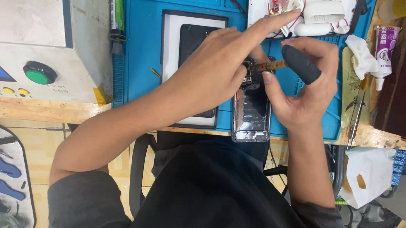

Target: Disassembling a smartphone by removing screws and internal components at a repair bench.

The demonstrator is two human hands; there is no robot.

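Note:
An opened phone body point(252, 113) lies on the blue work mat point(142, 41), its inner parts exposed. My left hand point(215, 63) presses down on the phone's upper end, with its index finger stretched out toward the top. My right hand point(302, 82), with a black cot on the index finger, pinches a small orange flex strip point(270, 65) above the phone's top. The phone's upper end is partly hidden under my left hand.
A dark panel in a white frame point(188, 34) lies on the mat left of the phone. A grey machine with a green button point(38, 73) stands at left. A white tray of small parts point(310, 13), a glue tube point(384, 49), tweezers point(357, 113) and a white bag point(369, 173) sit at right.

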